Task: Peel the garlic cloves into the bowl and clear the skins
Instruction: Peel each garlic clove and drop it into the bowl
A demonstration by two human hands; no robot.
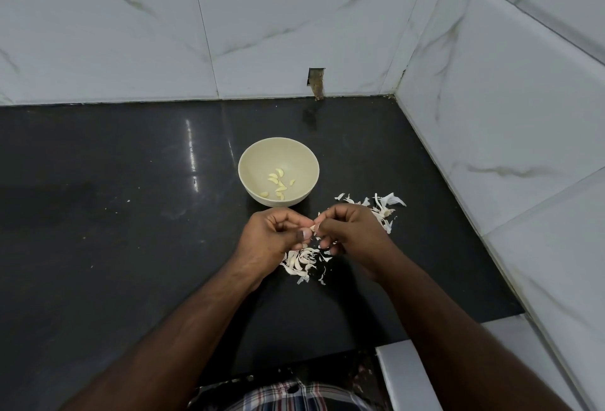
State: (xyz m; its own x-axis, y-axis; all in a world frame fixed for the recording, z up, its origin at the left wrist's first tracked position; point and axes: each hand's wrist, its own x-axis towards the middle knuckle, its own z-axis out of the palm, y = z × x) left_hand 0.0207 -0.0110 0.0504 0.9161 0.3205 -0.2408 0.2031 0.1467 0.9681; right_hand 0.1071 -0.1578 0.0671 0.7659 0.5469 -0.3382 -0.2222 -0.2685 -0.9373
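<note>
A cream bowl [248, 161] stands on the black counter and holds several peeled garlic cloves [277, 184]. Just in front of it, my left hand [271, 237] and my right hand [352, 233] meet above the counter and pinch one small garlic clove [313, 227] between their fingertips. Most of the clove is hidden by the fingers. Loose papery skins [302, 263] lie in a heap under my hands. A second scatter of skins [384, 206] lies to the right of the bowl, partly behind my right hand.
The black counter [131, 214] runs left from the bowl and ends at a white marble-tiled wall [262, 34] behind and another [507, 132] on the right. A small notch [316, 83] is cut in the back wall. The counter's front edge is near my body.
</note>
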